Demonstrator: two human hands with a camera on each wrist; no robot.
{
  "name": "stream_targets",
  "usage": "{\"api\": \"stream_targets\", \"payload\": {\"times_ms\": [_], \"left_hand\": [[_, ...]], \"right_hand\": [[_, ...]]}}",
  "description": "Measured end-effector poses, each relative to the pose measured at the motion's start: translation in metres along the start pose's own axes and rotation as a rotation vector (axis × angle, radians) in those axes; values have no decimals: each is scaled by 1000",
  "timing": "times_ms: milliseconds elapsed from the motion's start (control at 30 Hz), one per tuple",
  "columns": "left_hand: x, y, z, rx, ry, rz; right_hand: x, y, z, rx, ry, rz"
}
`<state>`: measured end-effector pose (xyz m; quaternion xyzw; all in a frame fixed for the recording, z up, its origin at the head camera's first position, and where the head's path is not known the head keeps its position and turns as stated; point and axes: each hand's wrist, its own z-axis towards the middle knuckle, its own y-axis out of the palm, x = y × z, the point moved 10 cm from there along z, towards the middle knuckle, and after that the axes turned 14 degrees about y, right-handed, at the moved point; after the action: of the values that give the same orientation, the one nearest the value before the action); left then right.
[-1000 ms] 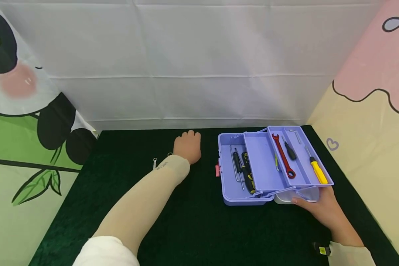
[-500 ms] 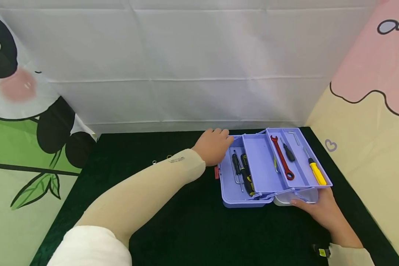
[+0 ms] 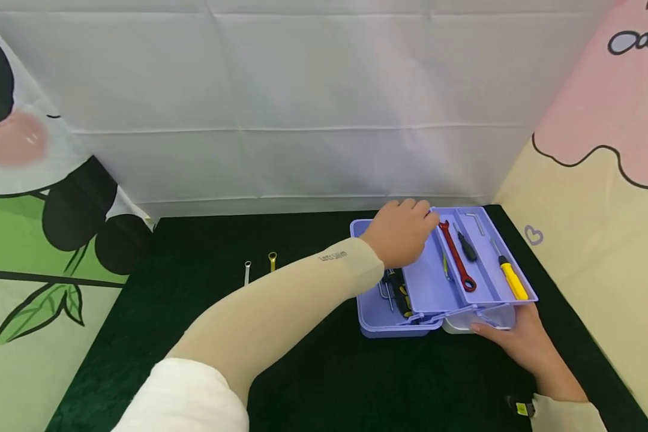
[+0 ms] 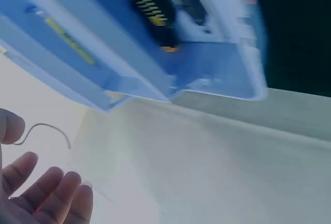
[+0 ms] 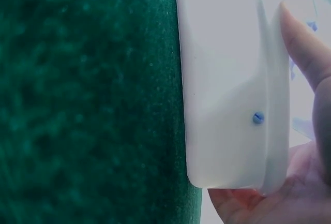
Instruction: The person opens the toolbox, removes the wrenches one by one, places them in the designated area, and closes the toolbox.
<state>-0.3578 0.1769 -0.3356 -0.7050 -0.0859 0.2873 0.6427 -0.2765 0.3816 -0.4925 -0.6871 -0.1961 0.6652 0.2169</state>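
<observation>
A purple toolbox (image 3: 394,327) stands unfolded on the dark green cloth, its trays fanned out to the right. My left hand (image 3: 402,240) hovers over the middle tray with relaxed fingers (image 4: 51,193), holding nothing; the box's underside (image 4: 129,43) fills the left wrist view. The upper tray holds a red wrench (image 3: 456,258), a small black screwdriver (image 3: 467,246), a hex key (image 3: 477,222) and a yellow-handled screwdriver (image 3: 510,278). A black-and-yellow screwdriver (image 3: 401,289) lies in the base. My right hand (image 3: 513,342) grips the box's white lid (image 5: 227,105) at the front right, thumb (image 5: 305,53) on top.
Two small spanners, one silver (image 3: 247,271) and one gold (image 3: 272,260), lie on the cloth (image 3: 302,372) left of the box. White fabric walls close the back, with printed panels left and right. A red latch sat on the box's left side; my arm hides it.
My left hand has swept right from the spanners on the cloth to above the toolbox trays, uncovering the two spanners. The right hand has kept its hold on the lid.
</observation>
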Motion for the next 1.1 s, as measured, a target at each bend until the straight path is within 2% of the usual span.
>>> {"api": "stream_targets", "payload": {"times_ms": [200, 367, 567, 700, 867, 1000, 1100], "left_hand": [[13, -12, 17, 44, -2, -55], [22, -6, 23, 72, -3, -104], [40, 10, 38, -1, 12, -185], [43, 19, 48, -79, -51, -250], [44, 27, 54, -139, -123, -265], [46, 34, 56, -178, -146, -287], [47, 37, 58, -175, -162, -303]], "right_hand": [[-1, 2, -2, 6, 7, 8], [-1, 5, 0, 8, 13, 3], [-3, 4, -1, 8, 9, 4], [-3, 3, 0, 6, 16, 0], [0, 5, 1, 0, 43, -17], [0, 6, 0, -4, 58, -29], [-1, 6, 0, -5, 54, -27]]}}
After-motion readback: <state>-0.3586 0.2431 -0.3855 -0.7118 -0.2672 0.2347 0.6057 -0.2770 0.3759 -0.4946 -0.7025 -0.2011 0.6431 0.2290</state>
